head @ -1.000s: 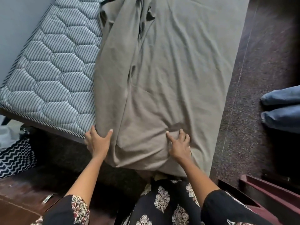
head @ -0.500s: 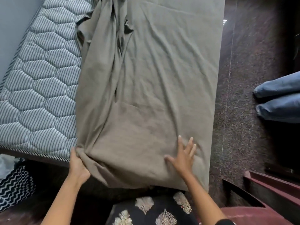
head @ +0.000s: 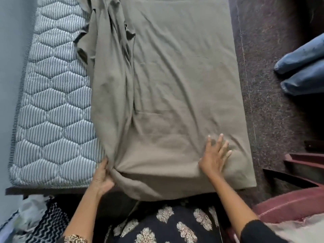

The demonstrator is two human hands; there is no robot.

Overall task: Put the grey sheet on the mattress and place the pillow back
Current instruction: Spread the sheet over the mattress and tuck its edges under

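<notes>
Spreading time: left hand (head: 103,178) pinches the grey sheet (head: 175,85) at the mattress (head: 52,111) end, right hand (head: 214,155) lies flat on it. Next, I think, tug it over the bare side.

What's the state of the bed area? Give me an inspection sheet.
Surface: quilted mattress, left strip bare, the rest covered.
Job's things: grey sheet wrinkled, its left edge bunched in a long fold; pillow not seen.
Clutter: zigzag-patterned fabric below the bed's foot, maroon plastic item at right.
Hands: left hand grips the bunched sheet at the near edge; right hand presses flat, fingers spread.
Cables: nothing seen.
Surroundings: dark speckled floor, blue denim at right, pale wall at left.
</notes>
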